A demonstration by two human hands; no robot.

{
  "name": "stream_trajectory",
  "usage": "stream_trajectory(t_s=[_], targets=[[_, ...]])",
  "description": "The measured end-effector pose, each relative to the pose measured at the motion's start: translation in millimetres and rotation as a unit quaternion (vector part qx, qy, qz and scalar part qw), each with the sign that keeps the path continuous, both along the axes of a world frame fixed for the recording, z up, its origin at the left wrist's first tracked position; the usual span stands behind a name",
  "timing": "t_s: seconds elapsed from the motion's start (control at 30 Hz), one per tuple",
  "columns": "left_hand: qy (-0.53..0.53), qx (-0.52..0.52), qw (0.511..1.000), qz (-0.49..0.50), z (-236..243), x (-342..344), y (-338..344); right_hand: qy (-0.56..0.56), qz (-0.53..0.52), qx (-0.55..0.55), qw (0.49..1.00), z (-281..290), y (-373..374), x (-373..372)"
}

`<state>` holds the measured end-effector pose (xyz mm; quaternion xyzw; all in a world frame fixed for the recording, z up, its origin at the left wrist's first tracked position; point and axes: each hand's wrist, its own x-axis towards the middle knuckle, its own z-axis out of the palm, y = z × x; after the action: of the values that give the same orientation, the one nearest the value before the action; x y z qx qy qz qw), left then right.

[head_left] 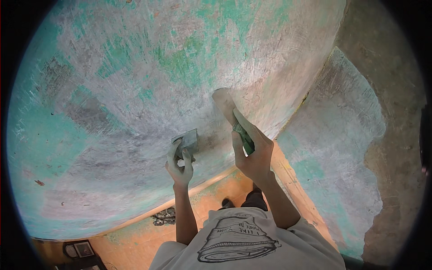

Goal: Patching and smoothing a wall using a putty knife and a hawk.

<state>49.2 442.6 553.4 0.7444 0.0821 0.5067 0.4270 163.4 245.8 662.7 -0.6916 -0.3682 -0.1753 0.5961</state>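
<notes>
In front of me stands a wall (135, 76) patched with green paint, pale plaster and grey scraped areas. My left hand (181, 166) is closed round a small, wide-bladed grey scraper (190, 140), its blade close to the wall. Whether the blade touches cannot be told. To its right, my right hand (255, 157) grips the green handle of a trowel (225, 105). The trowel has a long, flat, grey-beige blade with a rounded end, tilted up and to the left against the wall. My fingers hide part of the handle.
A second wall (333, 162), part green and part bare brown, meets the first at a corner on the right. Below lies an orange floor (135, 238) with a dark crumpled cloth (164, 216) near the wall's foot. Dark objects (81, 252) stand at the lower left.
</notes>
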Motion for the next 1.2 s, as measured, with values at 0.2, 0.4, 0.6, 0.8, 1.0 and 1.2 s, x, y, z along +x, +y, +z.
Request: stream_trajectory(t_s=[0.2, 0.4, 0.6, 0.8, 1.0, 1.2], targets=[[0.024, 0.006, 1.000, 0.008, 5.4, -2.7, -0.6, 0.002, 0.003, -0.001, 1.000, 1.3, 3.1, -1.1], [0.028, 0.021, 0.999, 0.002, 2.6, -2.0, 0.2, -0.007, -0.010, 0.009, 1.000, -4.6, 3.3, 0.2], [0.022, 0.012, 1.000, 0.003, 0.5, -3.3, 1.0, 0.032, 0.008, 0.000, 0.999, 8.2, 1.4, -0.6], [0.035, 0.024, 0.999, -0.005, 5.0, -3.3, 2.8, -0.019, -0.009, 0.007, 1.000, -7.0, 0.6, 2.4], [0.038, 0.015, 0.999, 0.000, 3.4, -6.4, 2.0, -0.010, -0.007, 0.024, 1.000, -4.1, 4.7, 1.4], [0.040, -0.007, 0.999, 0.009, 5.8, -6.3, -1.4, -0.029, -0.021, 0.015, 0.999, -4.9, 2.1, 7.6]])
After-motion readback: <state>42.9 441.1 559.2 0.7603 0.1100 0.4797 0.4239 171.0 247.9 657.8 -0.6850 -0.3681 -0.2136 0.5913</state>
